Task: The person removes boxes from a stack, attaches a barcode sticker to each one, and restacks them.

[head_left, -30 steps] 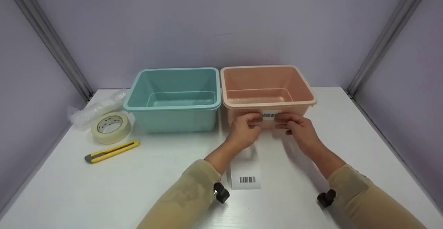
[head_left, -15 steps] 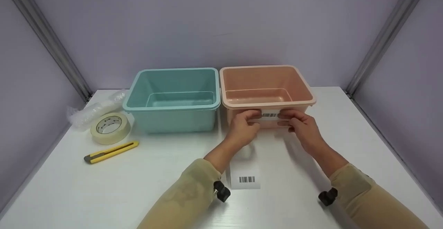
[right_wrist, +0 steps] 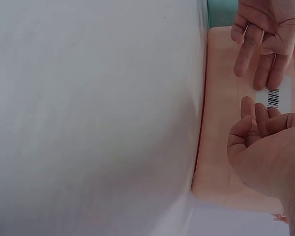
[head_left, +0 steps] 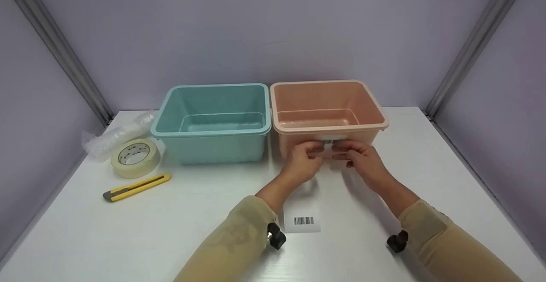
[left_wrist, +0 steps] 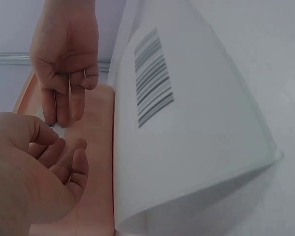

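"What sits nearest you on the feed?"

"The loose barcode sheet [head_left: 302, 221], on the white table [head_left: 128, 239]. A bit farther off, well to the left, I see the yellow cutter [head_left: 136, 187]."

"And the hands?"

"Just past the sheet. The left hand [head_left: 300, 162] and right hand [head_left: 362, 161] face each other with a narrow space between, fingers relaxed or slightly bent, tips against the white label [right_wrist: 278, 97]. I see nothing gripped."

"Where exactly is that label?"

"On the outer front wall of the pink bin [head_left: 324, 129], below the rim. The teal bin [head_left: 213, 134] stands close beside it."

"What worries you?"

"Uneven pressure, I'd say: one hand pushing harder could skew the label or leave a wrinkle or bubble. Lifting away too soon might let a corner peel. A heavy push could also slide the bin backwards, since I see no hand bracing it. I can't tell how firmly the label sticks."

"Does every view agree?"

"No. From the head, fingers hide much of the label; my right wrist view shows its barcode between the fingertips. My left wrist view shows the sheet's edge bowed off the table, while from above it looks flat. Only the head view gives me both bins whole."
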The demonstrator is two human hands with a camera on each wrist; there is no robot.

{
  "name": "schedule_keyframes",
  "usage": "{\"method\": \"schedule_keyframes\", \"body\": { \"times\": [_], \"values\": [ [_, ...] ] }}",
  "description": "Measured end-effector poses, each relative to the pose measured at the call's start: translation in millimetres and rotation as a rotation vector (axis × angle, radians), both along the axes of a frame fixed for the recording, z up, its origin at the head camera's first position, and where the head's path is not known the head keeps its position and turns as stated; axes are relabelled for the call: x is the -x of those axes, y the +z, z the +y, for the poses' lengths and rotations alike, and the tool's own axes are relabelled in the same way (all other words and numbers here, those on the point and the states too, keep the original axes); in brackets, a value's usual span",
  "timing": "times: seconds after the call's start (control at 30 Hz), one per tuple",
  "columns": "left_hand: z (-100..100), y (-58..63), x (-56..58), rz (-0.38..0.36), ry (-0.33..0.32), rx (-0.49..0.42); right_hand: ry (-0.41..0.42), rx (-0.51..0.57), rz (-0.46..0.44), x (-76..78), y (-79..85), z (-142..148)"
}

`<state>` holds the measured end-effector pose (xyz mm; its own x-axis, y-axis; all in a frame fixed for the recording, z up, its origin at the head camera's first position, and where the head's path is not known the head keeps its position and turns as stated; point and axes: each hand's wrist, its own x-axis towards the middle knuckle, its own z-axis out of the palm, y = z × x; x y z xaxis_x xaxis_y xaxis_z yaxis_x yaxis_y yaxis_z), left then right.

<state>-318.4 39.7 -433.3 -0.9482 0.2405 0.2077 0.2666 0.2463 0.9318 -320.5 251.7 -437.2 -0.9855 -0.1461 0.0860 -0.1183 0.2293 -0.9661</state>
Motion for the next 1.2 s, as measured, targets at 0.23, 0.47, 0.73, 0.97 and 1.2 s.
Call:
{"method": "schedule_keyframes", "body": {
  "times": [0.23, 0.47, 0.73, 0.97, 1.2],
  "values": [
    [-10.7, 4.0, -2.4, -0.015, 0.025, 0.004, -0.01, -0.02, -0.022, -2.3, 1.1, 11.4],
    [-38.7, 23.0, -11.3, -0.037, 0.04, 0.01, -0.061, 0.048, 0.027, -11.3, 14.6, 29.1],
    [-84.5, 32.8, -38.9, -0.068, 0.044, 0.003, -0.07, 0.027, 0.084, -32.0, 28.2, 28.2],
    [-115.4, 14.8, -71.6, -0.114, 0.062, 0.07, 0.036, -0.083, -0.011, -59.8, 18.9, 6.4],
    [-120.9, -7.1, -91.1, -0.242, -0.005, 0.088, 0.189, -0.148, -0.141, -83.9, 9.9, -15.3]
  ]
}}
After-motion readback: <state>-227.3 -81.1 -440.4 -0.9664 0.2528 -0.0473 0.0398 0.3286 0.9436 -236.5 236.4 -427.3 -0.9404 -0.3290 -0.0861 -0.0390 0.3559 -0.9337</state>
